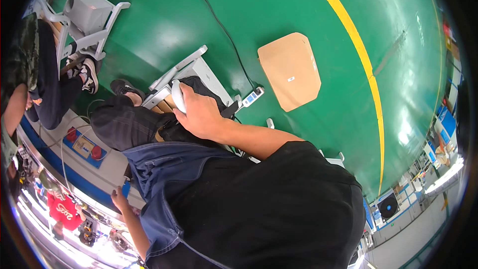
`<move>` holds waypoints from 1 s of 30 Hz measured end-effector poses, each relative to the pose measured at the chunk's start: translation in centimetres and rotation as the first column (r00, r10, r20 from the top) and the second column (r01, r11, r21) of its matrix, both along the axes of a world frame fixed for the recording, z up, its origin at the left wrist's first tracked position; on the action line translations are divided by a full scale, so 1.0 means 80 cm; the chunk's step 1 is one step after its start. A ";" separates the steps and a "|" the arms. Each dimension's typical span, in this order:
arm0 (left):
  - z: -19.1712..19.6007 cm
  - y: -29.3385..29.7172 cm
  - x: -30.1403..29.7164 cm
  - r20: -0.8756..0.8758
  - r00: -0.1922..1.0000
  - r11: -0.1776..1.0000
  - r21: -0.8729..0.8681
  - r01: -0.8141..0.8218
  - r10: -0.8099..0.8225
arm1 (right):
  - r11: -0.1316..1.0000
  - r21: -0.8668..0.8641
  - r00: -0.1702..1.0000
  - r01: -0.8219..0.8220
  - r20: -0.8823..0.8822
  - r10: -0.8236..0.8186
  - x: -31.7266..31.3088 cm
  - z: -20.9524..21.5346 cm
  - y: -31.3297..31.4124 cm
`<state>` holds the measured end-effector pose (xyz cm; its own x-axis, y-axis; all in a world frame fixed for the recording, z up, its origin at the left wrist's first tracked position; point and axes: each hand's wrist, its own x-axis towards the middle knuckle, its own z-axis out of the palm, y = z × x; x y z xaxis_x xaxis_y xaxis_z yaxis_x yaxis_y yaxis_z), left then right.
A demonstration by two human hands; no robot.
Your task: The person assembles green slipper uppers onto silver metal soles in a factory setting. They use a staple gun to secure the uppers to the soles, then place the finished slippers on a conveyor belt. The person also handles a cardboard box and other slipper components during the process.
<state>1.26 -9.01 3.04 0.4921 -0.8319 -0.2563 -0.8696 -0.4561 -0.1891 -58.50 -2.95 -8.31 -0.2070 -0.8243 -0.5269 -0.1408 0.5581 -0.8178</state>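
My right hand (201,114) is closed round the curved, light-grey armrest (178,95) of a chair. Below it show the chair's pale frame (209,77) and a black mesh piece, over my dark trousers (124,124). My left hand (119,200) is beside the workbench edge, its fingers looking stretched out. A small blue item (126,188) lies right by those fingers; whether they touch it, I cannot tell. A blue denim apron (164,169) covers part of my lap.
A tan board (291,72) lies on the green floor beside a white socket-like device (253,97) with a black cable (219,17). The bench (112,169) carries a blue panel with red round parts (84,147). Another seated person's legs (50,69) and a grey chair (89,12) are at the upper left.
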 end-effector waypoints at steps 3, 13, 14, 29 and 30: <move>-0.011 0.011 -0.008 0.006 1.000 0.999 0.036 -0.011 0.011 | 1.000 0.007 1.000 -0.002 -0.002 0.002 0.001 -0.001 0.000; -0.015 0.049 -0.004 -0.071 0.988 0.973 0.198 -0.119 0.135 | 1.000 -0.012 1.000 0.007 -0.026 -0.008 0.002 -0.001 0.000; -0.016 0.054 -0.012 -0.087 0.987 0.978 0.173 -0.116 0.133 | 1.000 -0.022 0.999 0.010 -0.035 -0.011 0.003 -0.001 0.001; -0.024 0.068 -0.054 -0.109 0.989 0.986 0.141 -0.085 0.101 | 1.000 -0.024 0.998 0.007 -0.063 -0.009 0.007 -0.003 0.002; -0.026 0.069 -0.053 -0.118 0.987 0.987 0.131 -0.092 0.108 | 1.000 -0.020 0.998 0.005 -0.068 -0.006 0.007 -0.002 0.002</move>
<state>-3.02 -3.45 0.96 0.5288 -0.7378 -0.4195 -0.8411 -0.5215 -0.1432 -57.94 -2.80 -8.48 -0.2462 -0.8334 -0.4948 -0.1933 0.5425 -0.8175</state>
